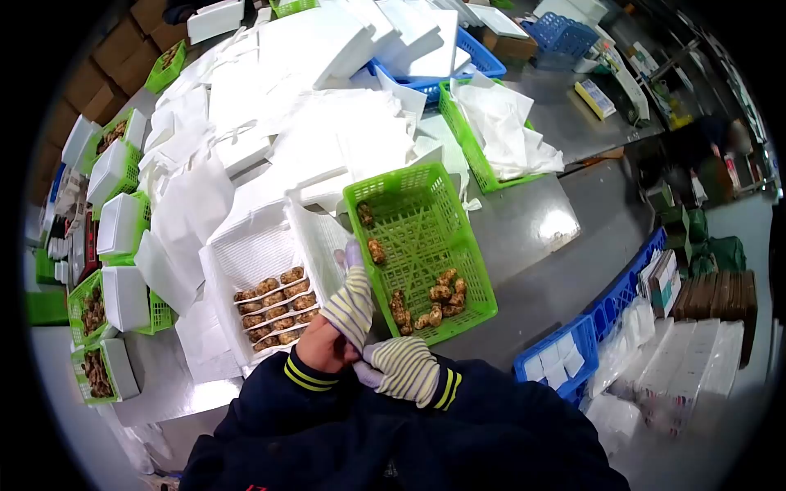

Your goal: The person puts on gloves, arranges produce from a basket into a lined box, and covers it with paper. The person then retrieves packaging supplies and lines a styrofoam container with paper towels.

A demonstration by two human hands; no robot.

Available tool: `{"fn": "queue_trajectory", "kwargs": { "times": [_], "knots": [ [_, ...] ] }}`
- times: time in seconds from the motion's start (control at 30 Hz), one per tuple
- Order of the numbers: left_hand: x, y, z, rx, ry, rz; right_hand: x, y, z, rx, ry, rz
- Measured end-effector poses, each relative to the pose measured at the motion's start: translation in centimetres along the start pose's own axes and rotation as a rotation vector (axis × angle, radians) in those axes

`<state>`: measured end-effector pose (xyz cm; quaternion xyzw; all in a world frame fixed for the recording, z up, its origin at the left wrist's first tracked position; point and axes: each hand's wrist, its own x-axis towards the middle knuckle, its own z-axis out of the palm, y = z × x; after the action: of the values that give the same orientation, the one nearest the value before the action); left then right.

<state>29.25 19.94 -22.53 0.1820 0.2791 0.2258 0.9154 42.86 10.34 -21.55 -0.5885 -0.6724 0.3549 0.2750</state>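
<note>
My left hand [342,315] wears a striped glove with its wrist bare; its fingers stretch forward between a white foam box [225,307] and a green basket [483,286]. My right hand [401,370], in a matching striped glove, is closed at the heel of my left hand and pinches the glove's edge there. Inside the foam box, brown knobbly pieces [276,311] lie in rows split by thin white dividers, over white padding. More such pieces [446,295] lie loose in the green basket, mostly at its near end.
White foam lids and sheets [311,49] pile up behind the box. Another green basket [471,139] holds white sheets. Green baskets with brown pieces [97,372] line the left side. Blue crates [585,360] stand at the right. A person [704,143] is at the far right.
</note>
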Motion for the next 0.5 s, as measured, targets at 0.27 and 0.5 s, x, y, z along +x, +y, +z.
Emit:
{"fn": "queue_trajectory", "kwargs": {
  "times": [0.27, 0.5],
  "knots": [
    [10.6, 1.1, -2.9, 0.095, 0.002, 0.102, 1.7, -0.6, 2.1, -0.135, 0.019, -0.382],
    [5.7, 2.3, 0.0, -0.261, 0.052, 0.333, 2.0, -1.1, 3.1, 0.108, -0.336, -0.415]
  ]
}}
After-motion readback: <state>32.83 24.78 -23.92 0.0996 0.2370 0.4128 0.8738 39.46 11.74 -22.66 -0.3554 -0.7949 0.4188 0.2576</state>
